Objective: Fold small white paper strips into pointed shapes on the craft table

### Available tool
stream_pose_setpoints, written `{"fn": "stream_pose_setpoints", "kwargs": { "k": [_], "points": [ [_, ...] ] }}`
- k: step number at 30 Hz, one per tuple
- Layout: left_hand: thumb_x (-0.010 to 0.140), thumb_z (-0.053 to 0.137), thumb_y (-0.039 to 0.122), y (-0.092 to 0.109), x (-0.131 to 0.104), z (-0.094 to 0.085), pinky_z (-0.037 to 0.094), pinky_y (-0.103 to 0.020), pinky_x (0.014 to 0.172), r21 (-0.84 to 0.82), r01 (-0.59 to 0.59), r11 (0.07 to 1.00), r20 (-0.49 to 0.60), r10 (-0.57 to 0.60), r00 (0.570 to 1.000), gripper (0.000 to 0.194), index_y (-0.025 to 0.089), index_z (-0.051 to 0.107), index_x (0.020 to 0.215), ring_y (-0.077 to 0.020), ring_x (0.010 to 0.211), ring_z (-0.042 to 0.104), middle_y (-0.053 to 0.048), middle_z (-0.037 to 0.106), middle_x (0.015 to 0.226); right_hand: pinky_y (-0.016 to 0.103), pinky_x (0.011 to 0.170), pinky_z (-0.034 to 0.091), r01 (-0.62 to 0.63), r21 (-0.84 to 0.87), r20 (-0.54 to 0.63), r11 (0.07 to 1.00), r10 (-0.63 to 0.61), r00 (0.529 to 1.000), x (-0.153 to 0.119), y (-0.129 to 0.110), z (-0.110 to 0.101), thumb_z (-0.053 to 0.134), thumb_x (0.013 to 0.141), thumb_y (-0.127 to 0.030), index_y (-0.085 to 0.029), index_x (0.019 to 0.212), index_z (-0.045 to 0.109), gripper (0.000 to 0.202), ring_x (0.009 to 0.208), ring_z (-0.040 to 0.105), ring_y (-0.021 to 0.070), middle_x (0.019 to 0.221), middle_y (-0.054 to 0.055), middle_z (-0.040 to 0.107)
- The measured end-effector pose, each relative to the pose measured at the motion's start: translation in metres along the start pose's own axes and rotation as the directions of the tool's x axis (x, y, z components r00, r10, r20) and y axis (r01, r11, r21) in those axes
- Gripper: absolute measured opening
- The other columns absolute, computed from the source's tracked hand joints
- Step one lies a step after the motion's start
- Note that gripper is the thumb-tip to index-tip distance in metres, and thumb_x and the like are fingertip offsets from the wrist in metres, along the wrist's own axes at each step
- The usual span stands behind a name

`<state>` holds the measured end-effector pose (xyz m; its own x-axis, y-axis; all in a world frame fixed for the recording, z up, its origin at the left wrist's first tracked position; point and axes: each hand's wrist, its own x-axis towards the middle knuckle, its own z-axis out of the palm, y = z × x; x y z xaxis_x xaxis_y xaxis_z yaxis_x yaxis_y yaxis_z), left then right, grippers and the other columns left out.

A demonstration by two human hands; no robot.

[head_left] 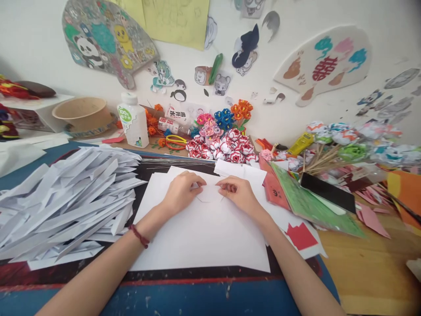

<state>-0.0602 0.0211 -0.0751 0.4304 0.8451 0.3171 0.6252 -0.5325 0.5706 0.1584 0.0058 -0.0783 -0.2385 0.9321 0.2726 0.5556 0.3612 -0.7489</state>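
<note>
A stack of white paper sheets [204, 241] lies on the dark mat in front of me. Above its upper part, my left hand [184, 191] is closed, with thumb and forefinger pinched together. My right hand [239, 194] mirrors it a short gap away, its fingertips also pinched and the other fingers curled in. Thin dark lines show just below both fingertips, perhaps edges of white paper or fine wire. What the fingers hold blends into the white sheets, so I cannot make it out. Smaller white paper pieces [241, 170] lie behind my right hand.
Folded white paper strips [75, 197] are heaped at left. Behind stand a white bottle [133, 123], a round tub [82, 109] and red-white paper flowers [230, 147]. At right lie a green packet [312, 197], a black flat object [329, 193] and red paper [301, 236].
</note>
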Motion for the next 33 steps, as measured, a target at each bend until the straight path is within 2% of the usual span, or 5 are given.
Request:
{"fn": "stream_pose_setpoints", "kwargs": {
  "k": [10, 14, 19, 23, 33],
  "points": [
    [0.079, 0.056, 0.015, 0.004, -0.001, 0.0, 0.04, -0.025, 0.065, 0.075, -0.034, 0.997, 0.021, 0.032, 0.999, 0.015, 0.023, 0.068, 0.083, -0.014, 0.072, 0.053, 0.0, 0.06, 0.077, 0.024, 0.054, 0.038, -0.044, -0.004, -0.004, 0.999, 0.044, 0.999, 0.001, 0.001, 0.0, 0.065, 0.074, -0.018, -0.021, 0.087, 0.074, 0.016, 0.059, 0.048, 0.0116, 0.073, 0.002, 0.06],
    [0.085, 0.051, 0.017, 0.004, -0.001, -0.004, 0.042, -0.028, 0.072, 0.163, -0.165, 0.973, 0.047, 0.16, 0.986, 0.017, 0.021, 0.068, 0.087, -0.0171, 0.084, 0.054, -0.002, 0.064, 0.085, 0.026, 0.061, 0.042, 0.049, -0.107, -0.015, 0.993, -0.051, 0.999, -0.004, -0.006, 0.001, 0.061, 0.08, -0.016, -0.021, 0.088, 0.072, 0.015, 0.064, 0.052, 0.0125, 0.081, 0.003, 0.061],
    [0.09, 0.046, 0.018, 0.006, -0.001, -0.009, 0.042, -0.029, 0.072, 0.267, -0.294, 0.918, 0.102, 0.277, 0.956, 0.021, 0.02, 0.067, 0.093, -0.0185, 0.085, 0.053, -0.005, 0.065, 0.088, 0.033, 0.077, 0.04, 0.207, -0.291, -0.004, 0.934, -0.217, 0.976, -0.009, -0.008, -0.001, 0.061, 0.083, -0.016, -0.022, 0.089, 0.071, 0.013, 0.082, 0.055, 0.0172, 0.086, 0.003, 0.063],
    [0.091, 0.044, 0.017, 0.008, -0.002, -0.01, 0.042, -0.03, 0.072, 0.317, -0.364, 0.876, 0.15, 0.332, 0.931, 0.023, 0.019, 0.066, 0.094, -0.0179, 0.082, 0.052, -0.005, 0.064, 0.084, 0.033, 0.076, 0.037, 0.277, -0.389, 0.049, 0.879, -0.28, 0.959, -0.009, -0.007, -0.003, 0.06, 0.085, -0.016, -0.022, 0.09, 0.07, 0.012, 0.082, 0.054, 0.0174, 0.084, 0.002, 0.065],
    [0.092, 0.041, 0.015, 0.01, -0.006, -0.005, 0.037, -0.031, 0.068, 0.464, -0.37, 0.805, 0.186, 0.32, 0.929, 0.023, 0.019, 0.063, 0.099, -0.0175, 0.077, 0.049, -0.004, 0.058, 0.08, 0.033, 0.076, 0.035, 0.406, -0.564, 0.14, 0.719, -0.402, 0.905, -0.012, -0.01, -0.004, 0.049, 0.091, -0.015, -0.017, 0.098, 0.066, 0.018, 0.087, 0.052, 0.0186, 0.091, 0.005, 0.065]
  ]
}}
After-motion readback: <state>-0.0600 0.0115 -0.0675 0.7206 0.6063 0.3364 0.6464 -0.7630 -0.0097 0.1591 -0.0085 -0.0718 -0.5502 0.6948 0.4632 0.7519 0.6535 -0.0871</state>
